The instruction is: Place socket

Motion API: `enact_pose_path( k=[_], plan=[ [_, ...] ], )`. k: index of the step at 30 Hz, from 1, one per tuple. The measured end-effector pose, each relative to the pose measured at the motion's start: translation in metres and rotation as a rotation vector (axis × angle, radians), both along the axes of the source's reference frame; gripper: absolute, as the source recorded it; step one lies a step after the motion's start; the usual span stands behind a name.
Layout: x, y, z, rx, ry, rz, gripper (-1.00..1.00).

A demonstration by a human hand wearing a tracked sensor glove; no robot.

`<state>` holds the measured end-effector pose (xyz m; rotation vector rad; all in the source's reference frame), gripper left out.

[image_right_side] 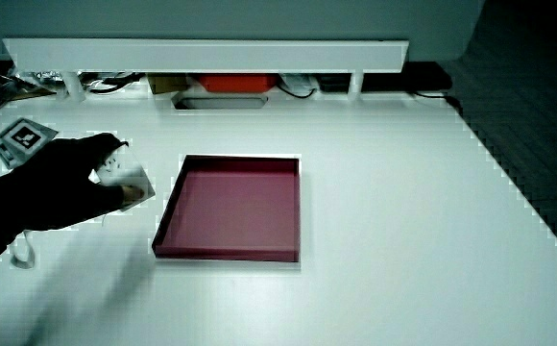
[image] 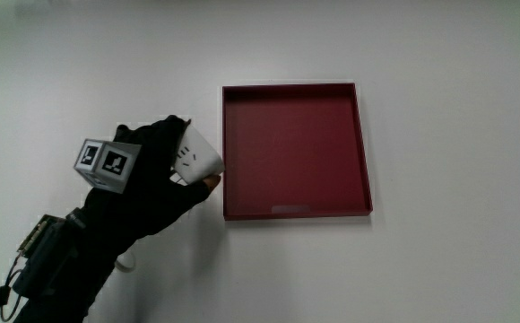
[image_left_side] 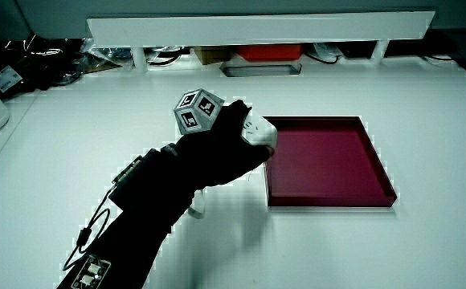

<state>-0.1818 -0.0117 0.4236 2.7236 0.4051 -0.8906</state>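
Item: socket (image: 195, 154), white, pinched in the curled fingers of the hand (image: 148, 179). Position: I read it as held above the table (image: 439, 269), just beside the red tray (image: 364, 152), at the tray's rim but not over its floor. Tray: nothing in it. Status: I judge pickup done; carrying over the tray, lowering and release remain. A white cord (image_left_side: 198, 207) hangs beneath the forearm.
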Motion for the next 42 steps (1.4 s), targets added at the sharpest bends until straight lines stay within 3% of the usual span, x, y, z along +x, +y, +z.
enact_pose_path(
  k=[3,4,5,7,8,9,11,14,16,21,22,23,24,26,27,28,29,30,36,37,38,39,42],
  plan=[
    [-0.013,0.002,0.009,-0.08,0.038,-0.054,0.0],
    [-0.016,0.003,0.01,-0.1,0.01,-0.068,0.0],
    [-0.019,0.004,0.01,-0.089,-0.012,-0.073,0.0],
    [-0.027,0.004,0.018,-0.104,0.008,-0.093,0.0],
    [-0.03,0.003,0.018,-0.112,-0.037,-0.096,0.0],
    [-0.034,0.003,0.021,-0.129,0.0,-0.11,0.0],
    [-0.041,0.002,0.027,-0.13,-0.057,-0.12,0.0],
    [-0.053,0.002,0.04,-0.195,-0.04,-0.169,0.0],
    [-0.065,0.002,0.057,-0.218,-0.079,-0.155,0.0],
    [-0.075,0.002,0.074,-0.242,-0.097,-0.178,0.0],
    [-0.069,0.003,0.064,-0.228,-0.101,-0.203,0.0],
    [-0.075,0.004,0.078,-0.251,-0.114,-0.174,0.0],
    [-0.077,0.005,0.082,-0.25,-0.113,-0.182,0.0],
    [-0.074,0.005,0.081,-0.254,-0.128,-0.181,0.0],
    [-0.078,0.007,0.09,-0.258,-0.159,-0.223,0.0],
    [-0.075,0.006,0.089,-0.266,-0.142,-0.177,0.0],
    [-0.076,0.007,0.091,-0.266,-0.147,-0.174,0.0],
    [-0.077,0.007,0.093,-0.272,-0.118,-0.181,0.0],
    [-0.078,0.007,0.095,-0.28,-0.107,-0.176,0.0],
    [-0.075,0.008,0.09,-0.267,-0.126,-0.192,0.0],
    [-0.079,0.008,0.098,-0.272,-0.14,-0.188,0.0],
    [-0.075,0.009,0.091,-0.269,-0.112,-0.181,0.0],
    [-0.079,0.009,0.099,-0.285,-0.113,-0.182,-0.08]
  ],
)
